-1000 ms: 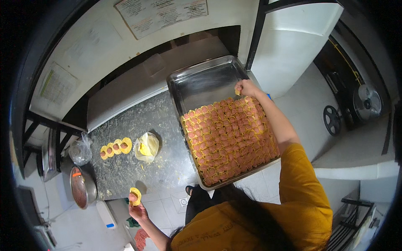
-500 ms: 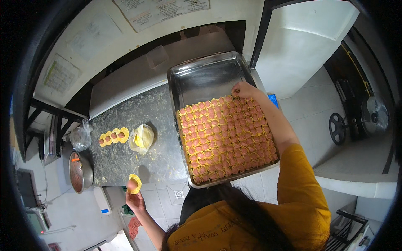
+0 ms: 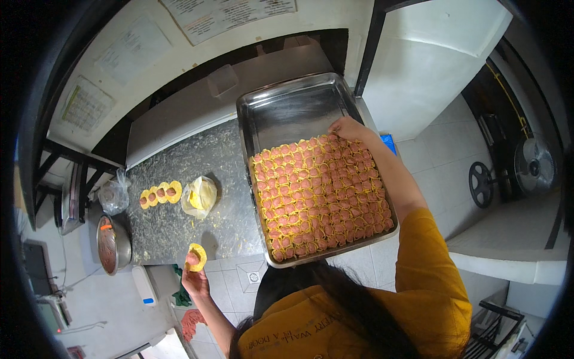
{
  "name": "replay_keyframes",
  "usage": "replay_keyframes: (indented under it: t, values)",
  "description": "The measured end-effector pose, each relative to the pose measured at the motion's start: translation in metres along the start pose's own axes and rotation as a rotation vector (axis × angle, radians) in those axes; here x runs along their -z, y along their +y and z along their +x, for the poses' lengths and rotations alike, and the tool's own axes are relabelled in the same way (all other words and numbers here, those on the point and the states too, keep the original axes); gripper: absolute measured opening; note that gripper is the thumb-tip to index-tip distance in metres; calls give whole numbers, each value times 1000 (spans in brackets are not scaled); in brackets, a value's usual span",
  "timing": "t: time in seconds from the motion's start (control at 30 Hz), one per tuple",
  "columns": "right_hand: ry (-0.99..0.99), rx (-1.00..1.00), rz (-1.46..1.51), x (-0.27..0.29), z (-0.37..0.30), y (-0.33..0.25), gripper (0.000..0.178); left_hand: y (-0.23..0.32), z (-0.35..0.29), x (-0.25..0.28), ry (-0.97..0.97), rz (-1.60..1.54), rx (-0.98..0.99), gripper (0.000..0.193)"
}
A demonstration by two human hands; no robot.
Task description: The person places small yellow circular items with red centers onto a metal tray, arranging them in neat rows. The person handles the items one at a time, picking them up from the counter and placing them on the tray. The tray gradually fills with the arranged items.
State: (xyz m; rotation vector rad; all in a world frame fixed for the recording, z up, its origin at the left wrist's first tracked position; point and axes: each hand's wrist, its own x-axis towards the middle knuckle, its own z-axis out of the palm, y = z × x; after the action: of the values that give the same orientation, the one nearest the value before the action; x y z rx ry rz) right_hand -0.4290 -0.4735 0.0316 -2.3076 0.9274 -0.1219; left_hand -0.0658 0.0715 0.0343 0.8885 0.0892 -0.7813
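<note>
Tray (image 3: pixel 293 110) far end clear; dumpling rows (image 3: pixel 317 206) block near part.

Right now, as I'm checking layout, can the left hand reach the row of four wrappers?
Likely yes: open counter lies between left hand and row, though the hand holds another wrapper.

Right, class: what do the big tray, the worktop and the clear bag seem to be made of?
Tray: shiny metal, probably stainless steel, from reflections on its bare floor.
Worktop: perhaps stone or laminate, given its grey mottling; finish unclear.
Clear bag: likely thin, glossy plastic, being crinkled and transparent.
</note>
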Motion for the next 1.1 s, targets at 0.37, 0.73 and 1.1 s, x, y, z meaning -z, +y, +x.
replay_keyframes:
  t: [0.37,0.73,1.1]
  values:
    - [-65,-30,-78,2,-3,-18,32,-16,2,-32,46,61,114,29]
    - [-161,-42,1126,-158,-48,-232,44,-47,21,-104,-285,-52,373,30]
    - [310,-407,1117,-321,-52,-302,14,-64,72,-41,-227,1019,139,24]
